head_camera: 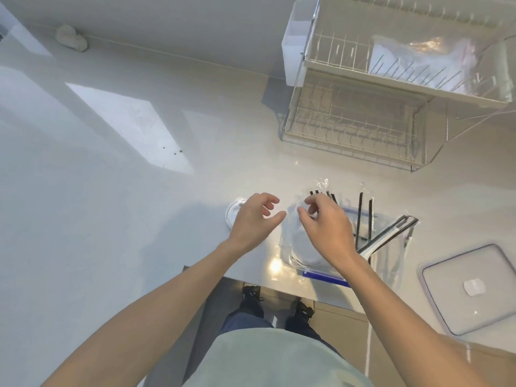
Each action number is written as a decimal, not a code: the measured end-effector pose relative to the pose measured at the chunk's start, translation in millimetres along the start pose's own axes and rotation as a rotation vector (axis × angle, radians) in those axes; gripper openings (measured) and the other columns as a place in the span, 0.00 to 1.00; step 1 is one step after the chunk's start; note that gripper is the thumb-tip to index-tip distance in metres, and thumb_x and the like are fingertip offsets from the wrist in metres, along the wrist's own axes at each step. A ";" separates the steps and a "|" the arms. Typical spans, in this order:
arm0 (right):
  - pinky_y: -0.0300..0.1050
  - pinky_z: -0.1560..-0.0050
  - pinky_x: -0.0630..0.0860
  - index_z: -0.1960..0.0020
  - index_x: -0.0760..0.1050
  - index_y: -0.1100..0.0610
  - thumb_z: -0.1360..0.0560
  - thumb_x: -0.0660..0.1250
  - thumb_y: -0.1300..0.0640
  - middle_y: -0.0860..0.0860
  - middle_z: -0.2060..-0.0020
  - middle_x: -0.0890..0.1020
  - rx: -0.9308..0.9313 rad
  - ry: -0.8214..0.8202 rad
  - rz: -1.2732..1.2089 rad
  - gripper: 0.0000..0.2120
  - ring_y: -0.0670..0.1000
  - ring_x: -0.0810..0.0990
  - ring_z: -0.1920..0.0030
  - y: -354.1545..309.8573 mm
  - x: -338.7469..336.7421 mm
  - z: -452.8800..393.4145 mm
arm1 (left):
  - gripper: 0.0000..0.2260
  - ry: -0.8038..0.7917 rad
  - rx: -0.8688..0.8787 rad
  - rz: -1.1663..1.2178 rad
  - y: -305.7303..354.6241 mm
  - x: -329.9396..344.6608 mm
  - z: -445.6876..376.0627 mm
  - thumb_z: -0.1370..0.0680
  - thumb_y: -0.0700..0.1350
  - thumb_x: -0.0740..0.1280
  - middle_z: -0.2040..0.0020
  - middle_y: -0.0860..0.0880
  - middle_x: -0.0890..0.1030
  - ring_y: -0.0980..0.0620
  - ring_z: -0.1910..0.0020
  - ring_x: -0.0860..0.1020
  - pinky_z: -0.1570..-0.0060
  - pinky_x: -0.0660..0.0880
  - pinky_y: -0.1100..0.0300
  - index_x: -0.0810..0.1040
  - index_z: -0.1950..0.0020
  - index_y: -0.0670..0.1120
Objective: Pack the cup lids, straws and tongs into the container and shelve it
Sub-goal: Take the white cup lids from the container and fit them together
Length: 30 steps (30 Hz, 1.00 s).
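A clear container (296, 261) with blue clips stands near the counter's front edge. White cup lids (305, 248) lie inside it. Black wrapped straws (364, 216) and metal tongs (388, 236) stick out of its right side. My right hand (325, 224) hovers over the container, fingers curled and apart, holding nothing. My left hand (254, 219) floats just left of it, fingers spread and empty. Partly hidden under the left hand, a white cup lid (234, 209) rests on the counter.
The container's flat clear lid (472, 289) with a white tab lies at the right on the counter. A two-tier wire dish rack (354, 127) stands at the back right, with a plastic bag (418, 54) on its upper tier. The counter edge runs just below the container.
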State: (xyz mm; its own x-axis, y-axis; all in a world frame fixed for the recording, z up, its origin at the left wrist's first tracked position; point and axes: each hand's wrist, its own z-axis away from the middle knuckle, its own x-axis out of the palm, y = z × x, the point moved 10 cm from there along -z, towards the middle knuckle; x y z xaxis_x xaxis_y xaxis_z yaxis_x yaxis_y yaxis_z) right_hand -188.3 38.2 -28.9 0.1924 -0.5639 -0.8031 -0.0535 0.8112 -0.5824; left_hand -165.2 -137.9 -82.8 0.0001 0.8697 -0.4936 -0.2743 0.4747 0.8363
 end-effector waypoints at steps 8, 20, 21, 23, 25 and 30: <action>0.48 0.49 0.78 0.33 0.73 0.55 0.24 0.70 0.40 0.51 0.37 0.76 0.200 -0.277 0.209 0.26 0.53 0.80 0.44 76.9 21.4 48.9 | 0.23 -0.265 0.323 -0.446 41.5 83.3 10.3 0.28 0.42 0.74 0.39 0.45 0.74 0.45 0.40 0.71 0.46 0.74 0.54 0.78 0.33 0.46; 0.50 0.64 0.73 0.50 0.82 0.52 0.24 0.72 0.56 0.56 0.61 0.83 0.255 -0.214 -0.448 0.03 0.54 0.78 0.66 78.9 -9.2 37.5 | 0.15 -0.229 0.193 -0.086 48.7 71.4 11.9 0.26 0.46 0.75 0.47 0.50 0.80 0.51 0.47 0.76 0.44 0.74 0.57 0.79 0.40 0.50; 0.49 0.67 0.72 0.49 0.83 0.52 0.23 0.71 0.57 0.54 0.62 0.82 0.245 -0.217 -0.504 0.04 0.52 0.75 0.69 76.3 -14.4 34.3 | 0.14 -0.237 0.158 0.026 51.3 67.1 10.5 0.26 0.46 0.75 0.50 0.50 0.82 0.50 0.51 0.79 0.47 0.77 0.56 0.79 0.42 0.51; 0.47 0.70 0.71 0.44 0.83 0.50 0.21 0.70 0.57 0.47 0.66 0.81 0.218 -0.198 -0.581 0.08 0.49 0.73 0.71 66.8 -22.5 24.5 | 0.14 -0.213 0.083 0.211 52.4 53.1 7.0 0.27 0.47 0.76 0.54 0.46 0.83 0.46 0.57 0.82 0.53 0.80 0.52 0.80 0.42 0.52; 0.46 0.71 0.71 0.40 0.82 0.51 0.21 0.70 0.57 0.45 0.66 0.80 0.208 -0.161 -0.633 0.10 0.48 0.74 0.70 56.8 -25.0 14.3 | 0.14 -0.147 0.023 0.319 48.6 37.5 2.9 0.27 0.47 0.76 0.54 0.43 0.83 0.44 0.59 0.83 0.54 0.81 0.49 0.81 0.42 0.53; 0.46 0.60 0.77 0.40 0.78 0.50 0.23 0.71 0.55 0.49 0.55 0.81 0.144 -0.146 -0.485 0.12 0.49 0.79 0.59 16.9 8.9 -12.9 | 0.16 0.062 -0.168 0.396 3.0 -10.2 0.4 0.27 0.49 0.77 0.51 0.46 0.84 0.44 0.54 0.84 0.50 0.80 0.50 0.80 0.42 0.50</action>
State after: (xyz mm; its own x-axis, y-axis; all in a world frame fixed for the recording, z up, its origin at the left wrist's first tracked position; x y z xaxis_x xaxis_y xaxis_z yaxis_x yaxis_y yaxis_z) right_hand -200.1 45.0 -47.6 0.2968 -0.8608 -0.4134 0.2089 0.4810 -0.8515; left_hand -165.6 -145.3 -75.1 -0.1927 0.9680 -0.1606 -0.3947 0.0733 0.9159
